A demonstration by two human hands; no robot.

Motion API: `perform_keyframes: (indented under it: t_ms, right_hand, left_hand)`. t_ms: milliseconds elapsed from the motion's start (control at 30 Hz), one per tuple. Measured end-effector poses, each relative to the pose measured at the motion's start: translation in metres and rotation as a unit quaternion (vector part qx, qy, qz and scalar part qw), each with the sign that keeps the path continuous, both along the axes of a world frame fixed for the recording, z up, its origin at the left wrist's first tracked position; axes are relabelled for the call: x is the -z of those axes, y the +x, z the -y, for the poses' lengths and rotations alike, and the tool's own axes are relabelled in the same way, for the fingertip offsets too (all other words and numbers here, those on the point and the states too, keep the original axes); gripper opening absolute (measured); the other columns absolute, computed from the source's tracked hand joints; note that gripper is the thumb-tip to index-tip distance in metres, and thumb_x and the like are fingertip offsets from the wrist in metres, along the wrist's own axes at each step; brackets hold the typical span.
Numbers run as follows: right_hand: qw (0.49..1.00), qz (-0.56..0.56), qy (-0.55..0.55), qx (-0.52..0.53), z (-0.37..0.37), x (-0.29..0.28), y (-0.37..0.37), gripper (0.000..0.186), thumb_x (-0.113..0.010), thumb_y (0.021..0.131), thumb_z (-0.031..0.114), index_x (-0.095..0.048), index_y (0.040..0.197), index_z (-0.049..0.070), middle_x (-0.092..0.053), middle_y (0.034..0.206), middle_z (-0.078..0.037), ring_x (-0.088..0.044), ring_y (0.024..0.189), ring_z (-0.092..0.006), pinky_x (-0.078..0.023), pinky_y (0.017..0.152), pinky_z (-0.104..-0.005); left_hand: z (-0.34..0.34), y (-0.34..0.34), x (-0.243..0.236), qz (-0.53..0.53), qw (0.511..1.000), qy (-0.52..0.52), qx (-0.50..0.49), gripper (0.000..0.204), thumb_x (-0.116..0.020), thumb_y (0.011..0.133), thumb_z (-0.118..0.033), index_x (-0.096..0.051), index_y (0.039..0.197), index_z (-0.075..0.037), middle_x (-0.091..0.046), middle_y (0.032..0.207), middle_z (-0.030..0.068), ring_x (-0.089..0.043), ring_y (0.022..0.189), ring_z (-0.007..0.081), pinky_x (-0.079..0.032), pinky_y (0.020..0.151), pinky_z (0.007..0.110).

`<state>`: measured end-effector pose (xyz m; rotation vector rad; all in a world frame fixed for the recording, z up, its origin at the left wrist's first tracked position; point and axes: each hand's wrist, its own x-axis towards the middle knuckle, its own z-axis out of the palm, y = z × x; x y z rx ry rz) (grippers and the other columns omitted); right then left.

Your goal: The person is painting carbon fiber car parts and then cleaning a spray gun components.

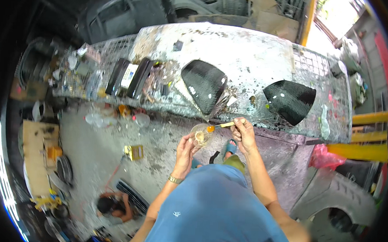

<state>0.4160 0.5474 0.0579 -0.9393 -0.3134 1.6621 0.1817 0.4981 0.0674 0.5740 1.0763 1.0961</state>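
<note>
My left hand [186, 149] holds a clear plastic cup [200, 136] with a small amount of pale material in it. In my right hand [243, 136] is a thin tool with a wooden handle [232, 124], its metal end over the cup at an orange blob or small object [210, 128]. Just beyond my hands, on the stained workbench [159, 38], lie a curved carbon-fibre panel [203, 84] on pale sheeting, another carbon-fibre panel [289, 102] to the right, and two long glossy black parts [140, 78] with a white label between them at the left.
A co-worker [115, 206] crouches on the floor at lower left beside a long black part [135, 197]. A yellow can [134, 152] stands on the floor. At right are yellow rails [359, 151], a pink bag [326, 156] and a grey body panel [339, 194]. Cluttered parts line the back.
</note>
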Motion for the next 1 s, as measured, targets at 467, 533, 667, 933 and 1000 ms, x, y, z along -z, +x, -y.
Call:
perform_keyframes:
  t_ms: [467, 533, 667, 933, 1000]
  right_hand:
    - [0.982, 0.117, 0.083, 0.124, -0.125, 0.019, 0.04, 0.012, -0.061, 0.096, 0.015, -0.058, 0.091, 0.005, -0.057, 0.067, 0.0, -0.04, 0.049, -0.0026, -0.03, 0.042, -0.0206]
    - [0.971, 0.166, 0.083, 0.148, -0.14, 0.023, 0.041, 0.012, -0.061, 0.097, 0.016, -0.058, 0.092, 0.005, -0.057, 0.067, 0.001, -0.041, 0.049, -0.0026, -0.03, 0.042, -0.0215]
    - [0.935, 0.285, 0.096, 0.19, -0.154, 0.021, 0.041, 0.012, -0.06, 0.098, 0.017, -0.059, 0.095, 0.006, -0.057, 0.069, 0.003, -0.045, 0.054, -0.0027, -0.034, 0.047, -0.022]
    - [0.874, 0.401, 0.245, 0.124, -0.07, 0.001, 0.009, 0.013, -0.065, 0.091, 0.007, -0.056, 0.1, 0.003, -0.064, 0.089, -0.01, -0.068, 0.079, -0.0222, -0.052, 0.065, -0.0384]
    - [0.867, 0.413, 0.263, 0.097, -0.041, -0.001, 0.0, 0.017, -0.066, 0.089, 0.002, -0.056, 0.102, 0.003, -0.063, 0.091, -0.011, -0.065, 0.079, -0.021, -0.051, 0.068, -0.0359]
  left_hand:
    - [-0.001, 0.01, 0.0, -0.039, 0.998, -0.049, -0.025, 0.044, -0.052, 0.101, -0.035, -0.048, 0.133, -0.005, -0.056, 0.133, 0.0115, -0.058, 0.12, 0.026, -0.051, 0.101, 0.042]
    - [0.004, 0.009, -0.001, -0.046, 0.996, -0.061, -0.048, 0.045, -0.052, 0.101, -0.036, -0.048, 0.133, -0.005, -0.055, 0.133, 0.0124, -0.057, 0.121, 0.0263, -0.05, 0.101, 0.042]
    - [0.01, 0.008, -0.002, -0.062, 0.991, -0.09, -0.072, 0.048, -0.054, 0.1, -0.039, -0.047, 0.134, -0.006, -0.053, 0.136, 0.0117, -0.055, 0.123, 0.0261, -0.049, 0.103, 0.041]
    - [0.007, 0.011, -0.002, -0.104, 0.986, -0.107, -0.068, 0.051, -0.055, 0.099, -0.042, -0.047, 0.134, -0.005, -0.054, 0.134, 0.0113, -0.057, 0.119, 0.0249, -0.049, 0.102, 0.042]
    - [0.004, 0.01, -0.003, -0.11, 0.986, -0.112, -0.057, 0.051, -0.054, 0.099, -0.042, -0.047, 0.133, -0.005, -0.053, 0.134, 0.0111, -0.057, 0.12, 0.0246, -0.048, 0.103, 0.042]
